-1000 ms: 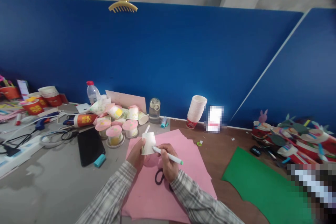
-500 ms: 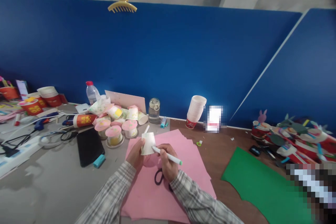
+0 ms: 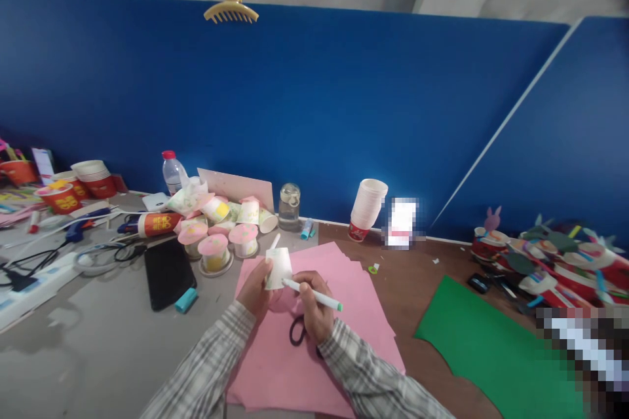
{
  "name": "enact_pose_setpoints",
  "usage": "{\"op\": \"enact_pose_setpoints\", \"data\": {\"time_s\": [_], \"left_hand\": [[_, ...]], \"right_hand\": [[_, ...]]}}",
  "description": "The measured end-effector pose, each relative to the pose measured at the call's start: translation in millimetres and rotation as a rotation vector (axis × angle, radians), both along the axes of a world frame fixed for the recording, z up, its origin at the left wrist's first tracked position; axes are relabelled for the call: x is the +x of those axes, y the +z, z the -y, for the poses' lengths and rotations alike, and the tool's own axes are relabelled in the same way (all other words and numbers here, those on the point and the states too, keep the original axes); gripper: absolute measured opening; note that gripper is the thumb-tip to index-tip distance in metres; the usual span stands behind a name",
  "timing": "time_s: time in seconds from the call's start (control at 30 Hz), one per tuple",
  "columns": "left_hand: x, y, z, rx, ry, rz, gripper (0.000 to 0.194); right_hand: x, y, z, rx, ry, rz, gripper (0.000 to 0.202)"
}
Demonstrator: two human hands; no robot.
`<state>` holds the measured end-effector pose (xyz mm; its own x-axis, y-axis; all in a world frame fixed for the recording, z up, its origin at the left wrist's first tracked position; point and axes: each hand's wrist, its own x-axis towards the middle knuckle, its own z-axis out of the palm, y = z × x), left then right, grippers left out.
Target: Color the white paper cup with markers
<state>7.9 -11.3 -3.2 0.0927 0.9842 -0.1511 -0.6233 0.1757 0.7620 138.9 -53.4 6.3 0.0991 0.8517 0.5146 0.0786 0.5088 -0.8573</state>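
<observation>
The left hand (image 3: pixel 255 289) grips a cup (image 3: pixel 278 268) upside down, steadying it; the right hand's (image 3: pixel 314 311) fingers pinch a marker (image 3: pixel 312 294), tip against the cup's side.

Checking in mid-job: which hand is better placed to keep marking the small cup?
Right hand: it grips the marker, tip at the cup, which the left hand holds.
</observation>
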Motion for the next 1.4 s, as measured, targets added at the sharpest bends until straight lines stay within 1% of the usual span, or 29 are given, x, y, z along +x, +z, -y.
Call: {"op": "enact_pose_setpoints", "data": {"time_s": [0.07,0.13,0.23,0.3,0.4,0.5,0.6,0.67,0.73,0.8,0.87,0.93,1.0,1.1,1.17,1.23,1.4], "left_hand": [[1,3.2,2,0.006,-0.006,-0.004,0.032],[2,6.4,4,0.001,-0.01,-0.004,0.038],[3,7.9,5,-0.011,0.005,0.035,0.046],[3,5.8,4,-0.011,0.008,0.063,0.05],[3,1.4,2,0.018,0.021,0.074,0.044],[4,0.9,1,0.029,0.025,0.082,0.04],[3,4.5,0,0.032,-0.009,0.108,0.037],[2,6.7,0,0.035,-0.057,0.148,0.034],[0,7.3,-1,0.022,-0.11,0.191,0.032],[-1,6.6,-1,0.016,-0.128,0.208,0.033],[-1,5.5,-1,0.035,-0.112,0.2,0.033],[0,4.7,0,0.061,-0.09,0.189,0.032],[0,4.1,0,0.089,-0.073,0.185,0.032],[0,3.4,1,0.12,-0.062,0.167,0.03],[0,3.0,2,0.122,-0.057,0.15,0.029],[0,2.8,2,0.117,-0.044,0.127,0.029],[1,3.0,1,0.096,-0.01,0.08,0.033]], "right_hand": [[-1,1.8,0,0.05,0.02,0.004,0.022],[-2,3.7,0,0.141,0.024,0.04,0.022],[-4,4.0,0,0.214,-0.025,0.13,0.022],[-5,1.8,-1,0.213,-0.038,0.18,0.026],[-6,-2.5,-4,0.216,-0.053,0.231,0.031],[-6,-5.1,-7,0.227,-0.096,0.264,0.032],[-6,-6.7,-10,0.232,-0.109,0.236,0.031],[-5,-7.8,-13,0.213,-0.111,0.197,0.029],[-5,-8.4,-15,0.197,-0.115,0.159,0.028],[-4,-7.2,-15,0.193,-0.134,0.111,0.026],[-3,-4.0,-12,0.188,-0.15,0.061,0.024],[-2,0.7,-8,0.185,-0.131,0.041,0.025],[0,5.5,-3,0.205,-0.066,0.058,0.027],[1,10.1,1,0.277,0.016,0.086,0.026],[0,11.0,2,0.308,0.016,0.086,0.024],[0,10.0,1,0.302,-0.002,0.086,0.023],[-2,1.2,1,0.208,-0.055,0.102,0.017]]}}
